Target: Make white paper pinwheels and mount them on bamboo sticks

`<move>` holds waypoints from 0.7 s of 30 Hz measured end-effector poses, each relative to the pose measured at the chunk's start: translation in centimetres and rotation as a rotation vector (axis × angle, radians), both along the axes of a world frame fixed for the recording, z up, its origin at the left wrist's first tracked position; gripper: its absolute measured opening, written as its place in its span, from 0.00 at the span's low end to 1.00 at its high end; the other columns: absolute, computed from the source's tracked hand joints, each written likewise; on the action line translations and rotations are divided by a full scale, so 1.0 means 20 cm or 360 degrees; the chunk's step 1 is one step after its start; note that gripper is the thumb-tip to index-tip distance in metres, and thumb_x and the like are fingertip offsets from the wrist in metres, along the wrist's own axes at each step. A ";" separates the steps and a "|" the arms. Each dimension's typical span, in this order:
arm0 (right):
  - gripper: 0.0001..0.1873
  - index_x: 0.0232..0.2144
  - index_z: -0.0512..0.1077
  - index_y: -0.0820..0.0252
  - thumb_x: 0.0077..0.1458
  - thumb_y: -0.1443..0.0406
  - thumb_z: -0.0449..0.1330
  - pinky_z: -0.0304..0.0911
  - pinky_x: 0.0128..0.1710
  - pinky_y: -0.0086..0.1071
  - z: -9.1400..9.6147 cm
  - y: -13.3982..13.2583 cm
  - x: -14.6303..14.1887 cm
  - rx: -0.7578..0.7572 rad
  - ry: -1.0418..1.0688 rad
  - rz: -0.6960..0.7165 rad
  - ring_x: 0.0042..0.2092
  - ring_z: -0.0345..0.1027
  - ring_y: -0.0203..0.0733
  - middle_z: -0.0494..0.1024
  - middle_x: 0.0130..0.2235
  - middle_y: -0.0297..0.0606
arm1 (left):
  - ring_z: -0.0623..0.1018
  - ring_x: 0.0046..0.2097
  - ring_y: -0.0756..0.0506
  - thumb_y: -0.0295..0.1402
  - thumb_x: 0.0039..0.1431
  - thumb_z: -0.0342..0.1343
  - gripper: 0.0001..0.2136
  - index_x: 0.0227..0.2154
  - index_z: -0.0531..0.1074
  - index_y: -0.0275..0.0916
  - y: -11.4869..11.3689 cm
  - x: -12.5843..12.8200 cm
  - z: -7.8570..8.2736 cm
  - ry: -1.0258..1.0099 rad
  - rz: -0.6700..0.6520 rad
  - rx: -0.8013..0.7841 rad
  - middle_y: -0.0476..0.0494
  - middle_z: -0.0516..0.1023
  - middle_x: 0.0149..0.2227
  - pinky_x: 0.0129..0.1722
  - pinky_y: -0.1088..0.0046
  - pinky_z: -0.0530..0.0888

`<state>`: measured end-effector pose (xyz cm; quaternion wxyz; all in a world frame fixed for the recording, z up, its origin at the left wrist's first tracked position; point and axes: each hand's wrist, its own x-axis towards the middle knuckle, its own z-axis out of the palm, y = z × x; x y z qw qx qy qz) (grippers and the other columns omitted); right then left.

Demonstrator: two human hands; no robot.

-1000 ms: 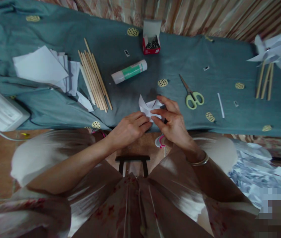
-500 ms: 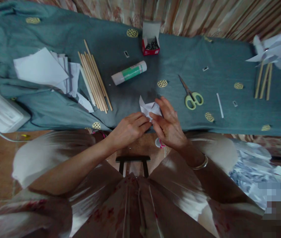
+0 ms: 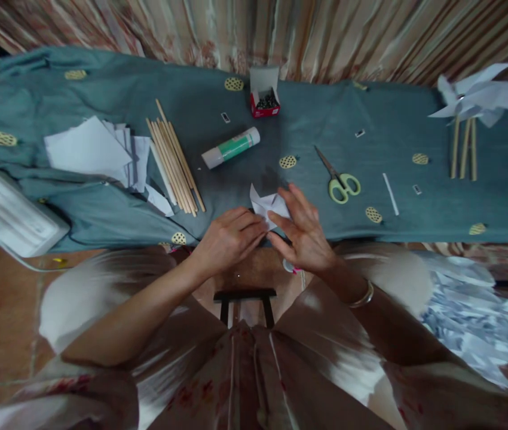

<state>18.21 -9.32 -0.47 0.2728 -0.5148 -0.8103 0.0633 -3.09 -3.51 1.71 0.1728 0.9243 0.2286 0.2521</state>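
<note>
Between my hands, at the table's near edge, is a white paper pinwheel (image 3: 270, 207) with folded, curling points. My left hand (image 3: 235, 236) is closed on its lower left side, fingers pressed together. My right hand (image 3: 303, 230) lies at its right side, fingers apart, with the index fingertip on the paper and the thumb below it. Beyond the hands lies a glue stick (image 3: 231, 147) with a green label. To the right are scissors (image 3: 340, 184) with light green handles. A small red box (image 3: 265, 101) of dark metal pins stands open farther back.
On the left are several wooden sticks (image 3: 176, 164), a stack of white paper (image 3: 88, 149) and a white power-strip-like device (image 3: 16, 209) with a cable. Finished pinwheels (image 3: 476, 95) on sticks lie at the far right, a white paper strip (image 3: 390, 194) nearer. Paper scraps (image 3: 473, 316) are piled low right.
The view has shifted, so the table items appear slightly lower. My right thumb has moved off the paper's lower part, and my right fingers are spread a little more. My left hand stays at the pinwheel.
</note>
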 end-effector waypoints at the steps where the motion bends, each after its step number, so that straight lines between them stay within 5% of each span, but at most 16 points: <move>1: 0.17 0.53 0.71 0.52 0.62 0.61 0.58 0.56 0.63 0.55 0.00 0.01 0.00 0.0017 -0.0001 -0.0013 0.73 0.42 0.56 0.56 0.71 0.43 | 0.78 0.41 0.45 0.31 0.68 0.53 0.09 0.41 0.78 0.35 0.01 -0.01 0.00 -0.0055 0.0040 -0.0054 0.39 0.81 0.39 0.42 0.67 0.76; 7: 0.12 0.46 0.76 0.51 0.63 0.64 0.57 0.57 0.62 0.57 0.00 0.03 0.00 -0.0050 0.0064 -0.0084 0.72 0.48 0.54 0.63 0.68 0.41 | 0.80 0.37 0.46 0.36 0.64 0.57 0.10 0.35 0.81 0.37 0.09 -0.06 0.00 -0.0345 0.0397 -0.0724 0.42 0.83 0.34 0.40 0.71 0.76; 11: 0.12 0.45 0.76 0.52 0.63 0.66 0.56 0.58 0.63 0.57 0.02 0.06 0.00 0.0007 0.0123 -0.0130 0.71 0.50 0.53 0.65 0.67 0.42 | 0.81 0.31 0.46 0.46 0.54 0.65 0.16 0.35 0.81 0.38 0.10 -0.04 0.00 -0.0689 0.0630 -0.1610 0.44 0.83 0.31 0.32 0.74 0.77; 15: 0.13 0.47 0.76 0.51 0.64 0.66 0.55 0.57 0.64 0.58 0.05 0.08 -0.03 0.0066 0.0187 -0.0139 0.71 0.50 0.52 0.65 0.67 0.41 | 0.84 0.36 0.43 0.48 0.43 0.73 0.28 0.44 0.79 0.36 0.07 0.03 0.03 -0.1055 0.0686 -0.2444 0.40 0.84 0.37 0.39 0.66 0.81; 21: 0.15 0.50 0.74 0.53 0.64 0.67 0.54 0.59 0.63 0.58 0.07 0.10 -0.08 0.0137 0.0104 -0.0053 0.71 0.49 0.53 0.65 0.66 0.45 | 0.82 0.39 0.45 0.43 0.42 0.74 0.21 0.37 0.79 0.36 0.05 0.11 0.08 -0.1340 0.0583 -0.2648 0.42 0.84 0.39 0.41 0.67 0.80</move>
